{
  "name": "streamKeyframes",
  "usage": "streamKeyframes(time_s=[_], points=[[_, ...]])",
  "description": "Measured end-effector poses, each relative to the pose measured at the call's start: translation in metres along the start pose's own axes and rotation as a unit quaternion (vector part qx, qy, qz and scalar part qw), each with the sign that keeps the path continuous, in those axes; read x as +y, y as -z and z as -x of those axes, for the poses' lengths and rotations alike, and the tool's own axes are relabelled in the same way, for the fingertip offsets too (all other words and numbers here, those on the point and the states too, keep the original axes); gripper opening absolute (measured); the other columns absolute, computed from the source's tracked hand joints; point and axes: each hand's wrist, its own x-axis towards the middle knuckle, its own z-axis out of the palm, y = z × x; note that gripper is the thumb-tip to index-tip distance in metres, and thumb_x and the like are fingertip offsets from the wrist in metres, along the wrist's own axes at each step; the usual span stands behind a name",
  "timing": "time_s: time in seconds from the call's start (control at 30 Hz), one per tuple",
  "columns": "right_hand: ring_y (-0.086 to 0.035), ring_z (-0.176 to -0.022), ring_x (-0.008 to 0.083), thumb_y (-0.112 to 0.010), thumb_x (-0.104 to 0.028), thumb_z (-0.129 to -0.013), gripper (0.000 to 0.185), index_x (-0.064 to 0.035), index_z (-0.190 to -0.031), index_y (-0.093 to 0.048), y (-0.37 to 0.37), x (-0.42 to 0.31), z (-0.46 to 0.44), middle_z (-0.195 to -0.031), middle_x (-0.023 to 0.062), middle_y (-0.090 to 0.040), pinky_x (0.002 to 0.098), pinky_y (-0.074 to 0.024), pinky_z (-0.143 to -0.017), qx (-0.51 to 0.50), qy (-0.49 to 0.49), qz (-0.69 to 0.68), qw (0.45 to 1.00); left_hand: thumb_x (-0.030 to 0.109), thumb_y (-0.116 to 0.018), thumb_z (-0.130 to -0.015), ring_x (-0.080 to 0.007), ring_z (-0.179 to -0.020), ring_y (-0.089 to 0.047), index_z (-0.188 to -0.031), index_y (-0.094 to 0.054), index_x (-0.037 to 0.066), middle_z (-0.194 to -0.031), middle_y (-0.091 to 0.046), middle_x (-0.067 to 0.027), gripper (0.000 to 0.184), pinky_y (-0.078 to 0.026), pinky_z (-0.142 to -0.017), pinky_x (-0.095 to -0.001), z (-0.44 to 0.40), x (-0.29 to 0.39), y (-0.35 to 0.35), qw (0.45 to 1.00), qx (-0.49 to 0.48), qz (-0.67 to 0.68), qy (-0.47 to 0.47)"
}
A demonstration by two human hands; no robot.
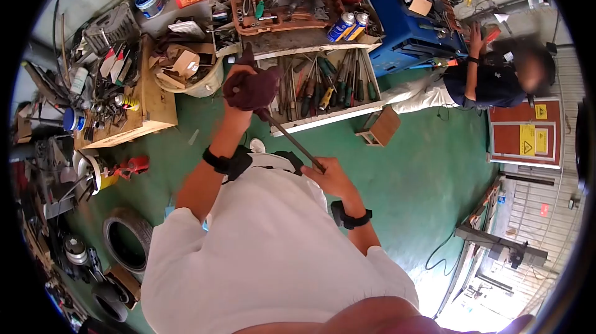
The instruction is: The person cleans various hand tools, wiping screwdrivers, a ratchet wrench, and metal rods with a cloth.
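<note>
My left hand [237,113] is closed around a dark maroon rag [254,89], which hides most of its fingers. Out of the rag runs a long screwdriver [290,138], its dark handle end partly covered by the cloth. At the other end of the shaft, the fingers of my right hand [335,177] are pinched on it near the tip. The screwdriver slants across in front of my waist. Just beyond it, an open drawer [323,121] holds several screwdrivers [328,82] with green, yellow and dark handles, lying side by side.
An open brown tool case [245,23] and spray cans [341,27] stand above the drawer. To the left are a bin of cardboard [211,85], a wooden cabinet [158,110] and a tyre [146,234]. A co-worker [490,79] stands by a blue cart [388,39]; a small wooden stool [382,128] is nearby.
</note>
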Motion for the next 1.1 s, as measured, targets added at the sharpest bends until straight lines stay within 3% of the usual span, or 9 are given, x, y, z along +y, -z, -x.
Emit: streamKeyframes(time_s=[0.2, 0.33, 0.4, 0.57, 0.73, 0.8, 0.9, 1.03, 1.1], points=[[-0.038, -0.054, 0.0113, -0.064, -0.028, -0.092, 0.031, -0.0001, -0.079, -0.06, 0.001, 0.018, -0.012, -0.056, 0.0035, -0.041, 0.0325, -0.0329, -0.049, 0.041, -0.057, -0.046, 0.996, -0.004, -0.069, -0.079, -0.0077, -0.082, -0.053, -0.114, -0.047, 0.01, -0.097, -0.054, -0.0014, 0.044, -0.047, -0.072, -0.0225, -0.004, 0.018, -0.03, 0.997, 0.024, -0.067, -0.036], [-0.039, -0.05, 0.0157, -0.063, -0.028, -0.092, 0.032, 0.0011, -0.079, -0.06, -0.012, 0.019, -0.015, -0.054, 0.0087, -0.044, 0.0352, -0.0343, -0.048, 0.095, -0.025, -0.023, 0.995, -0.002, -0.076, -0.075, -0.0189, -0.096, -0.062, -0.125, -0.037, 0.011, -0.11, -0.057, -0.0101, 0.064, -0.05, -0.088, -0.0291, -0.014, 0.027, -0.031, 0.999, -0.007, -0.001, -0.039], [-0.04, -0.047, 0.0219, -0.062, -0.028, -0.091, 0.033, 0.0023, -0.077, -0.059, -0.012, 0.012, -0.019, -0.054, 0.0139, -0.047, 0.0377, -0.0359, -0.048, 0.103, -0.034, 0.025, 0.994, -0.003, -0.076, -0.074, -0.0142, -0.089, -0.06, -0.122, -0.04, 0.011, -0.101, -0.058, -0.0059, 0.062, -0.048, -0.081, -0.0266, -0.022, 0.038, -0.033, 0.978, -0.015, -0.105, -0.181], [-0.048, -0.047, 0.0298, -0.064, -0.027, -0.088, 0.032, 0.0007, -0.073, -0.062, -0.027, -0.008, -0.017, -0.055, 0.0174, -0.05, 0.04, -0.0386, -0.048, 0.137, -0.095, 0.071, 0.983, 0.004, -0.068, -0.078, -0.0106, -0.079, -0.051, -0.091, -0.054, 0.006, -0.092, -0.053, -0.0018, 0.019, -0.044, -0.076, -0.0247, -0.038, 0.019, -0.002, 0.991, -0.106, -0.026, -0.072], [-0.047, -0.044, 0.0271, -0.066, -0.025, -0.086, 0.033, -0.0006, -0.064, -0.058, -0.028, -0.021, -0.035, -0.051, 0.0123, -0.05, 0.0372, -0.0387, -0.046, 0.202, -0.073, 0.231, 0.949, 0.009, -0.062, -0.085, -0.0106, -0.083, -0.053, -0.094, -0.055, 0.007, -0.092, -0.054, -0.0006, 0.011, -0.046, -0.076, -0.0248, -0.055, -0.021, 0.047, 0.96, -0.229, 0.13, 0.099], [-0.063, -0.064, 0.0354, -0.063, -0.028, -0.082, 0.018, -0.0118, -0.079, -0.071, -0.017, -0.025, -0.038, -0.067, 0.015, -0.063, 0.044, -0.0498, -0.058, 0.196, -0.126, 0.32, 0.918, 0.017, -0.06, -0.089, -0.0109, -0.083, -0.055, -0.093, -0.055, 0.007, -0.091, -0.055, -0.0001, 0.012, -0.047, -0.075, -0.0248, -0.053, -0.04, 0.072, 0.878, -0.31, 0.225, 0.288], [-0.064, -0.067, 0.0338, -0.063, -0.025, -0.079, 0.014, -0.0174, -0.084, -0.074, 0.004, -0.028, -0.051, -0.069, 0.0116, -0.066, 0.0447, -0.0525, -0.064, 0.187, -0.103, 0.386, 0.898, 0.031, -0.057, -0.095, -0.0085, -0.073, -0.052, -0.083, -0.054, 0.008, -0.081, -0.052, 0.0016, 0.026, -0.045, -0.065, -0.0241, -0.056, -0.032, 0.09, 0.823, -0.43, 0.112, 0.354], [-0.065, -0.069, 0.033, -0.063, -0.024, -0.078, 0.015, -0.0192, -0.087, -0.075, 0.012, -0.015, -0.084, -0.07, 0.0104, -0.067, 0.0448, -0.0528, -0.064, 0.155, -0.033, 0.428, 0.89, 0.033, -0.057, -0.096, -0.0104, -0.069, -0.052, -0.083, -0.056, 0.009, -0.079, -0.053, 0.0015, 0.028, -0.045, -0.061, -0.0254, -0.075, -0.046, 0.089, 0.759, -0.451, 0.285, 0.372], [-0.066, -0.069, 0.0329, -0.063, -0.024, -0.079, 0.015, -0.0202, -0.087, -0.075, -0.012, -0.025, -0.091, -0.071, 0.0105, -0.067, 0.0446, -0.053, -0.062, 0.215, -0.073, 0.38, 0.897, 0.031, -0.055, -0.098, -0.0122, -0.073, -0.056, -0.089, -0.057, 0.01, -0.084, -0.056, -0.0006, 0.023, -0.048, -0.062, -0.027, -0.072, -0.03, 0.09, 0.859, -0.285, 0.254, 0.34]])
